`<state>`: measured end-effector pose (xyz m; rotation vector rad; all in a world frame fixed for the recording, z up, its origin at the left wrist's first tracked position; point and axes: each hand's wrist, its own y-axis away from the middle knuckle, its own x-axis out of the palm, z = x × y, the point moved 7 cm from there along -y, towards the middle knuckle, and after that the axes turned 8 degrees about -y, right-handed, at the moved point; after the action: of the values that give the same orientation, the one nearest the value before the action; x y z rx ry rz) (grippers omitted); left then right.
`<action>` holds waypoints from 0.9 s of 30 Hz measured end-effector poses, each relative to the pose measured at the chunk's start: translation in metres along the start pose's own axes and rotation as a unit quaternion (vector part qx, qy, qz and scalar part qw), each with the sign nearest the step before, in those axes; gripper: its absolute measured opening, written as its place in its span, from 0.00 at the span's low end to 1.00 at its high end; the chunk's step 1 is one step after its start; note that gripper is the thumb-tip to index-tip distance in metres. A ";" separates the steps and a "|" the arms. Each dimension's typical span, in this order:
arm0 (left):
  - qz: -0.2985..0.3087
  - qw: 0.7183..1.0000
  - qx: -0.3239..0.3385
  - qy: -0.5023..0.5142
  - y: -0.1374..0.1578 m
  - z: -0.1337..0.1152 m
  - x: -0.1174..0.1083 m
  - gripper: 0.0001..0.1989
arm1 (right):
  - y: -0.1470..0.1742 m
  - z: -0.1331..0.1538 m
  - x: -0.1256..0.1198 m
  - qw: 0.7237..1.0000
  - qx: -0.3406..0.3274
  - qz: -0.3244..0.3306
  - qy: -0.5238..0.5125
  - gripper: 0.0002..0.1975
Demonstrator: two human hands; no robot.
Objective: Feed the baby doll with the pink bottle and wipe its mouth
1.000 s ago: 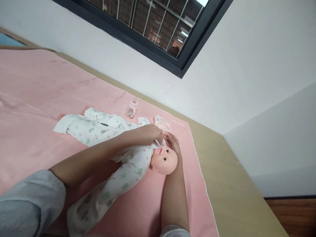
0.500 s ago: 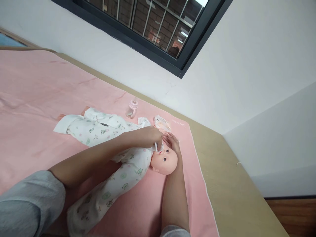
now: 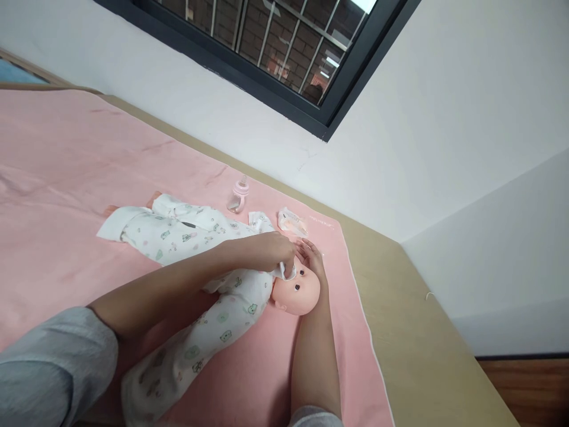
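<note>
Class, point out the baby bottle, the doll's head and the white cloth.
Baby bottle [image 3: 236, 202], head view: its clear body.
Doll's head [image 3: 307, 290], head view: its forehead.
White cloth [image 3: 282, 272], head view: its visible left part.

Bottle [image 3: 240, 197] on a pink mat [image 3: 80, 148] over a tan board [image 3: 413, 320]; behind, a white wall [image 3: 444, 118] with a dark-framed window [image 3: 284, 50]; lower right, brown wood [image 3: 528, 388].
</note>
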<state>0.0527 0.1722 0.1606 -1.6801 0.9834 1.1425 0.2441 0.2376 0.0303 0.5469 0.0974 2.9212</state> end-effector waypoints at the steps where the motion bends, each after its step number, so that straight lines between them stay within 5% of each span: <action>1: -0.002 1.000 0.005 -0.001 0.000 -0.001 -0.001 0.24 | 0.000 0.000 0.000 1.000 0.000 0.001 0.001 0.18; 11: -0.115 0.991 -0.061 -0.030 0.018 0.015 -0.045 0.25 | -0.001 0.009 0.000 1.000 -0.006 0.013 0.002 0.21; 17: -0.151 0.981 -0.100 -0.073 0.028 0.026 -0.057 0.19 | 0.014 0.069 0.015 0.991 -0.092 0.047 0.089 0.17; 22: -0.152 0.975 -0.128 -0.097 0.029 0.032 -0.061 0.17 | 0.056 0.119 0.079 0.938 -0.195 0.136 0.253 0.19; 27: -0.136 0.974 -0.148 -0.103 0.029 0.032 -0.062 0.18 | 0.090 0.120 0.135 0.853 -0.227 0.176 0.437 0.23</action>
<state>0.0001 0.2011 0.2065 -1.8172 0.4517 1.2897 0.1504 0.1772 0.1983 -0.9376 -0.6262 3.0883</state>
